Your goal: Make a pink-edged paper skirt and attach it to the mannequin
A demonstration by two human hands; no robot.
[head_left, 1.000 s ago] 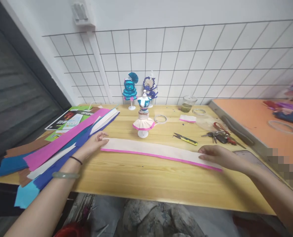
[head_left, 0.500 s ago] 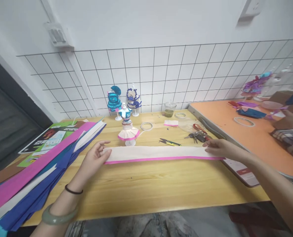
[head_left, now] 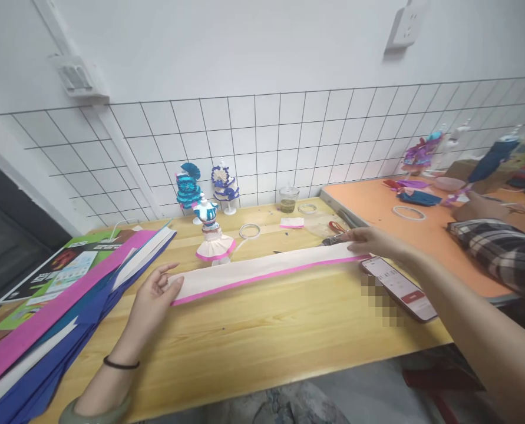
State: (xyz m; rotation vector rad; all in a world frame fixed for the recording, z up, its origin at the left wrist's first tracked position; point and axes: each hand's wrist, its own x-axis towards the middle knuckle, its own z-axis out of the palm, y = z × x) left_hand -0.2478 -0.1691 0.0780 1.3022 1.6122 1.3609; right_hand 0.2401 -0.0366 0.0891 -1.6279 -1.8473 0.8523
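A long white crepe-like strip (head_left: 262,271) with a pink lower border is stretched between my two hands above the wooden table. My left hand (head_left: 156,291) pinches its left end between thumb and fingers. At the other end, my right hand (head_left: 368,241) grips the strip, its fingers partly over the edge. Just behind the strip stands a small mannequin (head_left: 215,241) in a teal top and a white skirt with a pink hem. The strip hides part of its base. Under my right forearm lies a phone (head_left: 401,288) with a lit screen.
Stacked coloured paper sheets (head_left: 81,318) lie at the left. Two dressed mannequins (head_left: 188,188) stand by the wall, near a tape roll (head_left: 249,231), a glass jar (head_left: 288,200) and a short white-pink piece (head_left: 292,223). A co-worker's plaid sleeve (head_left: 494,250) rests on the orange table (head_left: 377,197).
The strip has gone from nearly level to slanting, its right end higher, and it now covers most of the snips. The camera view has turned slightly right. Both hands keep hold.
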